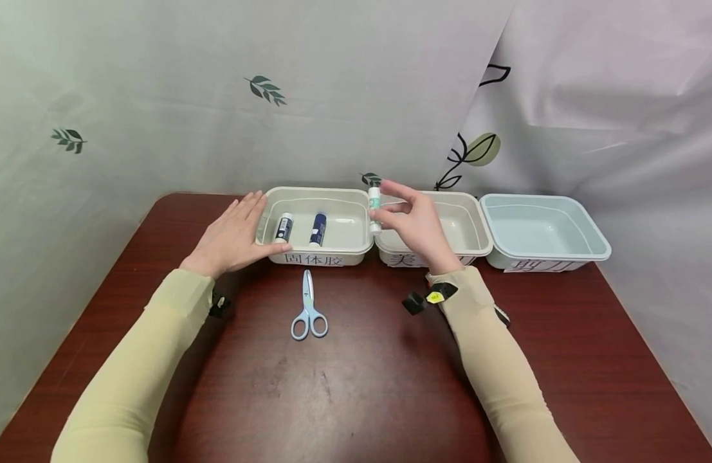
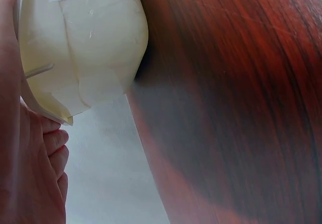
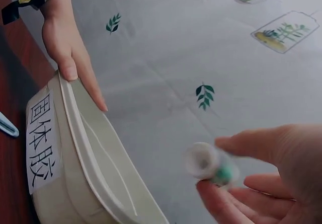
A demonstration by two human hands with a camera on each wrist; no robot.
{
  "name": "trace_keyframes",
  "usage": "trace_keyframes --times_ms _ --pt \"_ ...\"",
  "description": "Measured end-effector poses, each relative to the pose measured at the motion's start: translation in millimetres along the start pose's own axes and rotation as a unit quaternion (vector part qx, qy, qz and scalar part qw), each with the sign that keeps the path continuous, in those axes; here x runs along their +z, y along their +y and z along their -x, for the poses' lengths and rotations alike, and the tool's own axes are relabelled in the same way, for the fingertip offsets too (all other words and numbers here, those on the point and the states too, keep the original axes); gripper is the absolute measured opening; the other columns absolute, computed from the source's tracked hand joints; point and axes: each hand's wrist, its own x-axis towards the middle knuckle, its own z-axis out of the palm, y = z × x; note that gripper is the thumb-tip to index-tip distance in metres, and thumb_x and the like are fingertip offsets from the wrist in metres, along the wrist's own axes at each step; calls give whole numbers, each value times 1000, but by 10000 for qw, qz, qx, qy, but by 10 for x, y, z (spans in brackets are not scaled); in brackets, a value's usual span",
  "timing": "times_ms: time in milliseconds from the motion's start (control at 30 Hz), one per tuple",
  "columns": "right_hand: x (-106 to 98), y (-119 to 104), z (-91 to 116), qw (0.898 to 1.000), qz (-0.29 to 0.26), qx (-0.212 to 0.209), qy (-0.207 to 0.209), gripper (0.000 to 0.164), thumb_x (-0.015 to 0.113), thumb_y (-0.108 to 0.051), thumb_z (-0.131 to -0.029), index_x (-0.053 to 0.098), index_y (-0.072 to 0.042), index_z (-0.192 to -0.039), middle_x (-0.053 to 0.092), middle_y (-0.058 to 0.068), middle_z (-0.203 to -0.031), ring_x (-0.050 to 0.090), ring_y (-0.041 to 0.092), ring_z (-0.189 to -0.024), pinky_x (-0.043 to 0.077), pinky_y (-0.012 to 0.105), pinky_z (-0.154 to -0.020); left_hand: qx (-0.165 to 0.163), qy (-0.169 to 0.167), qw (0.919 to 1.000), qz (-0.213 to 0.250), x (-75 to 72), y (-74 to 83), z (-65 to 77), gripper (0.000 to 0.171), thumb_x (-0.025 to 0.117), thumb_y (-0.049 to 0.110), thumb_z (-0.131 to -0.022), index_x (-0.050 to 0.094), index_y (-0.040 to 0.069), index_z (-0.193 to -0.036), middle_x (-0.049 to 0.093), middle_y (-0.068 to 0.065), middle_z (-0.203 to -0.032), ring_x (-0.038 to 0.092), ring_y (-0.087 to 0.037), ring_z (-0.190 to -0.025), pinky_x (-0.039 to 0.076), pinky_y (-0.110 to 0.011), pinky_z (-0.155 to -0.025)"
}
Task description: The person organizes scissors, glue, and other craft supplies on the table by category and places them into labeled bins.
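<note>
My left hand [image 1: 233,235] rests on the left end of a beige plastic box [image 1: 346,225], fingers straight along its rim and thumb on the front edge. Inside that box lie two glue sticks, one dark with a white cap [image 1: 283,227] and one dark blue [image 1: 318,229]. Between thumb and fingertips, my right hand [image 1: 419,225] pinches a white-and-green glue stick [image 1: 375,200], held upright above the spot where the left and middle boxes meet. The right wrist view shows this glue stick [image 3: 201,161] end-on, slightly blurred.
Light blue scissors [image 1: 308,314] lie on the dark red table [image 1: 263,379] before the left box. A middle beige box [image 1: 468,225] and a pale blue box [image 1: 547,235] continue the row. Something partly hidden [image 1: 502,316] lies under the right forearm. A patterned curtain hangs behind.
</note>
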Motion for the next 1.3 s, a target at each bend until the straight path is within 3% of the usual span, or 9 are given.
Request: trace_keyframes --times_ms 100,333,600,867,1100,1300 --pt "51 -9 -39 9998 -141 48 -88 69 82 -21 -89 52 -13 -151 58 3 -143 71 21 -104 56 34 -93 -10 6 10000 15 1 3 4 120 53 82 -85 17 -5 -160 18 -23 -165 14 -33 -153 7 -44 -124" --pt "69 22 -22 9994 248 -75 -208 65 80 -32 -90 56 -16 -148 56 -3 -145 61 14 -123 47 36 -106 -15 22 10000 -3 -9 10 14 120 54 81 -85 18 -6 -160 18 -23 -165 14 -33 -153 7 -44 -124" --pt "17 50 52 9982 452 -244 -301 60 79 -34 -91 60 -15 -144 59 -2 -142 59 16 -126 48 36 -105 -22 1 10000 34 -5 15 18 120 52 82 -86 16 -6 -160 17 -23 -165 12 -33 -154 6 -43 -124" --pt "-25 62 117 9976 509 -255 -382 60 79 -35 -91 61 -12 -143 60 8 -142 59 28 -128 47 34 -105 0 15 10000 6 -3 20 8 120 53 81 -86 17 -7 -159 17 -24 -165 13 -34 -153 6 -43 -124" --pt "-86 68 178 9970 567 -358 -398 60 78 -32 -92 59 -8 -144 60 6 -141 59 23 -127 46 30 -106 31 60 10000 -1 -3 18 3 119 55 79 -86 19 -7 -159 19 -25 -164 15 -34 -153 8 -45 -124" --pt "-152 64 240 9964 630 -424 -364 60 78 -34 -92 60 -12 -144 61 3 -140 59 19 -127 46 31 -106 37 76 10000 12 4 12 2 118 55 79 -86 19 -7 -159 19 -25 -164 15 -35 -153 11 -47 -123"
